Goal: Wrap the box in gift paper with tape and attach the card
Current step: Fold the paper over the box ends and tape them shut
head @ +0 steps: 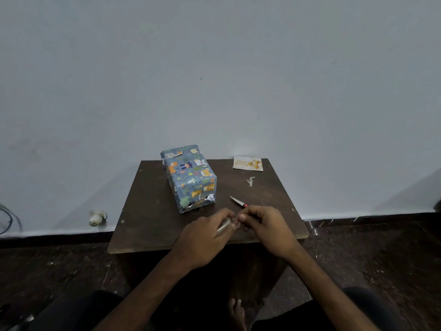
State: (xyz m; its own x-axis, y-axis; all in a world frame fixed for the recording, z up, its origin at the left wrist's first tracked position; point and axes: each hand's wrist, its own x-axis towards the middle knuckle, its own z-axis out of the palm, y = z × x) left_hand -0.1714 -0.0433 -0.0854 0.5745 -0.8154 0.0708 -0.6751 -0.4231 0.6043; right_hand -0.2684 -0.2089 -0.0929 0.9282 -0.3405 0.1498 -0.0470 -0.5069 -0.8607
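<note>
Head view: left hand (202, 232) and right hand (267, 231) pinch tape (224, 226) (scissors (238, 202) just behind); box (191, 177), card (248, 163) beyond.

i see the blue animal-print wrapped box (188, 177) on the dark wooden table (148, 211), left of centre toward the back. the white birthday card (248, 163) lies at the back right corner, with a crumpled tape scrap (250, 181) before it and the red-handled scissors (238, 202) nearer me. the left hand (205, 235) and right hand (265, 230) meet above the front edge, gripping the clear tape roll (224, 226) between them.
</note>
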